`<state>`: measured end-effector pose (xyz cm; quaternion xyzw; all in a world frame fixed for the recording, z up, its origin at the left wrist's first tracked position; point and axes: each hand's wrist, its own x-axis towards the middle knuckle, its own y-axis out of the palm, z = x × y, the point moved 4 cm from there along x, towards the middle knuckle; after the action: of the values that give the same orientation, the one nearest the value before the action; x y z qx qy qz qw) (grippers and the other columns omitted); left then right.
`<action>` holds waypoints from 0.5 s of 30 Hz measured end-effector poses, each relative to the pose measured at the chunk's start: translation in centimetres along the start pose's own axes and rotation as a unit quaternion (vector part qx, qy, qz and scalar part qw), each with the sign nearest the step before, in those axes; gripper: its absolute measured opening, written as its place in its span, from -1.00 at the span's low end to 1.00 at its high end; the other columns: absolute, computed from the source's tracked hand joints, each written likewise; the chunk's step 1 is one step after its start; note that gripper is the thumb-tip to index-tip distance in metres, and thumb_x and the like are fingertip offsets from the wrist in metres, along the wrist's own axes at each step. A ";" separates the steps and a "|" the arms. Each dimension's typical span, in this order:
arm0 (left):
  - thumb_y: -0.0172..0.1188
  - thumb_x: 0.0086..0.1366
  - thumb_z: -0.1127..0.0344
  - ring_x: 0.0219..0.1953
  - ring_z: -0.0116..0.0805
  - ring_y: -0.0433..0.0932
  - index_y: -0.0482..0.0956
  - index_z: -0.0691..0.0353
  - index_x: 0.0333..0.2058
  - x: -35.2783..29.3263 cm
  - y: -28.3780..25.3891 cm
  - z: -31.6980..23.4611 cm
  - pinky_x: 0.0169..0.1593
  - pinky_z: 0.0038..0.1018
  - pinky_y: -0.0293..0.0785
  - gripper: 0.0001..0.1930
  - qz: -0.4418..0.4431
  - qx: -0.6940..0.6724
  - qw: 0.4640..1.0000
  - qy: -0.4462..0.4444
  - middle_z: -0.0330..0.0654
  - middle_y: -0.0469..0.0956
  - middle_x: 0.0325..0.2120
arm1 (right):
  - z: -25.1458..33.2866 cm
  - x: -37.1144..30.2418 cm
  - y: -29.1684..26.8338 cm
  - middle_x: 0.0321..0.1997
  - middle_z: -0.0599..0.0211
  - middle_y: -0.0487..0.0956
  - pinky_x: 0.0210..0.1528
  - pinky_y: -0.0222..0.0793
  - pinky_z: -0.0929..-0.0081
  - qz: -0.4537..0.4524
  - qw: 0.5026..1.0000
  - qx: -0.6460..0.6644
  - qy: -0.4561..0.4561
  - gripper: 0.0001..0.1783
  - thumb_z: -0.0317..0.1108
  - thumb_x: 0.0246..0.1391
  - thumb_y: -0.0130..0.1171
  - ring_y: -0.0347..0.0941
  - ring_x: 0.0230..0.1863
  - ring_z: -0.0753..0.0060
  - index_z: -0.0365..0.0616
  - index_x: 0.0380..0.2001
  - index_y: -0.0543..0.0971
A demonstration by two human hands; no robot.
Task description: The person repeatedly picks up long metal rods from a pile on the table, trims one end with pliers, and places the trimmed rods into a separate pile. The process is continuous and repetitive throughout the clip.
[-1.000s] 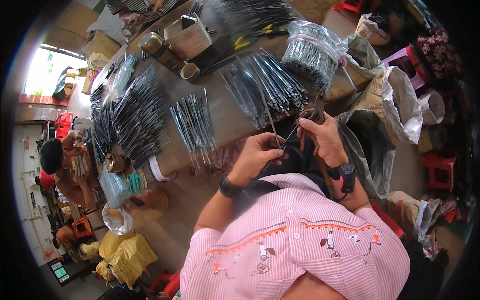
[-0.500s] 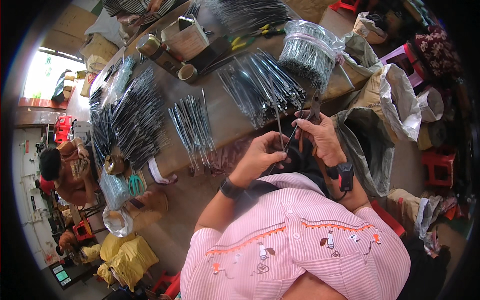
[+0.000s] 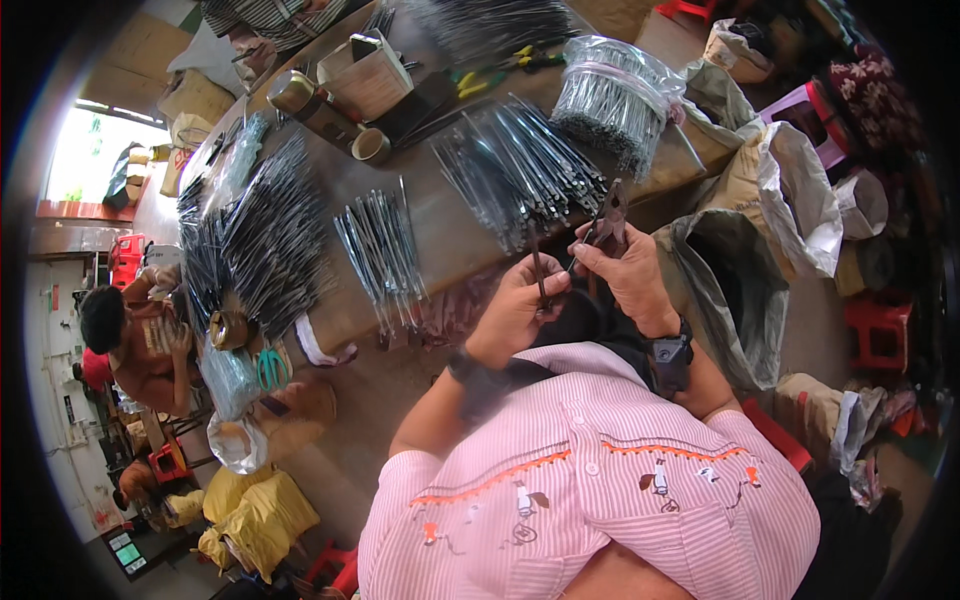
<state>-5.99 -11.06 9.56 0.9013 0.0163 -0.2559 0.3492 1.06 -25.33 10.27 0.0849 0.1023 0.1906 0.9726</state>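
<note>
Over my lap, just off the near table edge, my left hand (image 3: 520, 308) pinches a thin metal strip (image 3: 537, 265) that stands up from the fingers. My right hand (image 3: 632, 275) is closed around metal pliers (image 3: 610, 218), their jaws pointing up toward the table. The two hands are close together, fingertips almost meeting. What the jaws touch, if anything, is too small to make out. Beyond the hands, a pile of shiny metal strips (image 3: 520, 165) lies on the table (image 3: 340, 170). Left of it lies a smaller pile (image 3: 380, 255).
A dark strip heap (image 3: 275, 215) covers the table's left part. A plastic-wrapped bundle (image 3: 612, 105) stands at its right end, near yellow-handled pliers (image 3: 475, 85). Behind are a cup (image 3: 371, 147), flask (image 3: 295, 92) and box (image 3: 365, 80). Open sacks (image 3: 735, 300) stand right. Another person (image 3: 150, 340) sits left.
My right wrist has turned, tilting the pliers and bringing my right hand nearer the left. My left hand has rotated slightly upward, and the strip's upper end has moved left and looks shorter.
</note>
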 end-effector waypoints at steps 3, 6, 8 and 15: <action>0.18 0.29 0.37 -0.57 -0.62 0.38 0.47 0.23 -0.28 0.4 -0.5 -0.1 -0.57 -0.71 0.23 -0.89 0.007 0.042 0.998 0.051 -0.32 0.49 -0.47 | -0.6 -0.1 -0.4 -0.31 0.27 0.62 -0.31 0.45 0.63 0.032 0.999 0.032 0.021 -0.75 -0.39 0.13 0.18 0.53 -0.38 0.56 -0.29 -0.14 0.54; 0.18 0.27 0.41 -0.58 -0.68 0.35 0.54 0.24 -0.20 0.1 -1.0 -0.5 -0.57 -0.73 0.21 -0.87 -0.023 0.109 0.990 0.088 -0.34 0.50 -0.48 | -1.9 0.0 -1.4 -0.19 0.15 0.61 -0.21 0.46 0.54 0.015 0.962 0.237 0.137 -0.64 -0.20 0.25 -0.01 0.54 -0.21 0.44 -0.34 -0.17 0.54; 0.16 0.28 0.42 -0.53 -0.73 0.36 0.60 0.20 -0.14 -0.3 -1.1 -1.2 -0.55 -0.72 0.24 -0.82 -0.022 0.142 0.984 0.109 -0.36 0.54 -0.46 | -2.6 0.1 -1.8 -0.18 0.01 0.59 -0.21 0.52 0.31 -0.015 0.913 0.359 0.192 -0.66 -0.20 0.20 -0.01 0.55 -0.19 0.17 -0.31 -0.26 0.55; 0.12 0.26 0.52 -0.53 -0.69 0.32 0.62 0.26 -0.13 -0.7 -0.2 -2.5 -0.49 -0.70 0.25 -0.78 -0.071 0.346 0.901 0.252 -0.40 0.42 -0.45 | -2.0 -1.9 -2.7 -0.10 -0.13 0.52 -0.30 0.58 0.35 0.169 0.913 0.313 0.200 -0.45 -0.50 -0.16 -0.03 0.56 -0.19 0.03 -0.22 0.03 0.31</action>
<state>-5.52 -9.19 11.35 0.9962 0.0782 -0.0338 -0.0194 -0.13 -28.31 8.14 0.3610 0.3330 0.3235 0.8088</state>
